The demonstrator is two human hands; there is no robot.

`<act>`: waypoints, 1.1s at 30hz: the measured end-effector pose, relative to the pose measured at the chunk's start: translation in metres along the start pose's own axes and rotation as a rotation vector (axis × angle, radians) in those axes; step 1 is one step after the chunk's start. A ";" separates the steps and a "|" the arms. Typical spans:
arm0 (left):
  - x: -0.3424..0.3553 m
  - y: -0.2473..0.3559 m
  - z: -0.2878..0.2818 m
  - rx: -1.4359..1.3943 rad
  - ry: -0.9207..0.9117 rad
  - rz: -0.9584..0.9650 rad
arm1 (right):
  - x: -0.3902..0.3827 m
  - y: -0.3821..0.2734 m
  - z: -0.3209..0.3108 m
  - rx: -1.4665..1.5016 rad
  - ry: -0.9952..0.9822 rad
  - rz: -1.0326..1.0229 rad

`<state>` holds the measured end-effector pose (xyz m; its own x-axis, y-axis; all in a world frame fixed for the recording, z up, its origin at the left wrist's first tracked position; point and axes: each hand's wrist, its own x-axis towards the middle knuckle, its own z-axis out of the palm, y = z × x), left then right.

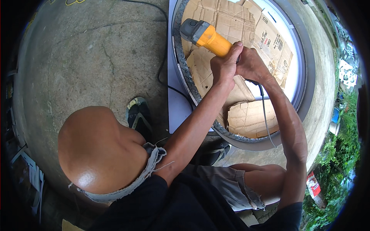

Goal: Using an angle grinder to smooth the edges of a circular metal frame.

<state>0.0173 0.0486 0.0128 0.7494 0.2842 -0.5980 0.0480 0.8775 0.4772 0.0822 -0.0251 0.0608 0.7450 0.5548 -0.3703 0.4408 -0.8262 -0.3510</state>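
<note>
Left hand (224, 65) wrapped closed round yellow angle grinder (206, 35) body. Right hand (250, 63) closed round grinder rear, beside left hand. Grinder grey head over ribbed metal rim (187, 79) of large round frame. Cardboard sheets (252, 117) inside frame. Black cable (264, 111) hangs from grinder. Concrete floor (88, 57).

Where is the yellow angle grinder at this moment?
In the head view, upper centre: the yellow angle grinder is held by both hands, its grey head over the round frame's left rim, above cardboard.
</note>
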 end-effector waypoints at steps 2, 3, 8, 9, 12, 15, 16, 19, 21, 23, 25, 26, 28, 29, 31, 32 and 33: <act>0.001 0.002 0.001 0.011 0.001 0.016 | -0.001 -0.006 -0.006 0.026 -0.019 0.005; 0.001 0.003 0.000 0.011 0.001 0.018 | 0.001 -0.006 -0.004 0.026 -0.018 0.003; 0.004 -0.002 -0.009 -0.012 0.021 0.015 | 0.003 -0.009 0.001 -0.020 -0.056 0.002; 0.005 -0.004 -0.010 -0.011 0.023 0.017 | 0.004 -0.009 0.001 -0.018 -0.056 -0.001; 0.004 -0.005 -0.009 -0.020 0.048 0.012 | 0.006 -0.006 0.003 -0.063 -0.090 -0.012; 0.007 -0.005 -0.012 -0.015 0.020 0.020 | 0.009 -0.003 0.008 -0.069 -0.041 -0.020; 0.007 -0.005 -0.012 -0.026 0.022 0.013 | 0.009 -0.003 0.006 -0.067 -0.040 -0.028; 0.006 -0.007 -0.009 -0.037 0.035 0.007 | 0.009 -0.001 0.005 -0.074 -0.045 -0.034; 0.006 -0.007 -0.010 -0.036 0.050 0.010 | 0.009 -0.001 0.005 -0.081 -0.053 -0.034; 0.004 -0.003 -0.010 -0.027 0.017 -0.002 | 0.007 -0.003 0.005 -0.075 -0.044 -0.023; -0.001 -0.004 -0.006 -0.042 0.033 -0.003 | 0.008 -0.004 -0.001 -0.103 -0.079 -0.009; -0.002 -0.004 -0.005 -0.057 0.051 -0.002 | 0.009 -0.006 -0.003 -0.132 -0.115 0.003; 0.001 0.000 -0.009 -0.044 0.023 -0.010 | 0.007 -0.008 0.001 -0.116 -0.096 0.016; 0.002 0.000 -0.011 -0.034 -0.005 -0.019 | 0.006 -0.009 0.002 -0.101 -0.079 0.029; 0.000 -0.005 -0.006 -0.060 0.015 -0.023 | 0.003 -0.013 -0.010 -0.101 -0.117 0.019; -0.001 -0.006 -0.005 -0.087 0.036 -0.026 | 0.002 -0.016 -0.015 -0.101 -0.157 0.009; -0.001 -0.005 -0.007 -0.085 0.036 -0.028 | 0.002 -0.016 -0.012 -0.100 -0.157 0.010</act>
<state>0.0118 0.0464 0.0062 0.7240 0.2718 -0.6340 0.0108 0.9145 0.4044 0.0825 -0.0125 0.0761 0.6656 0.5484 -0.5062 0.4870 -0.8331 -0.2621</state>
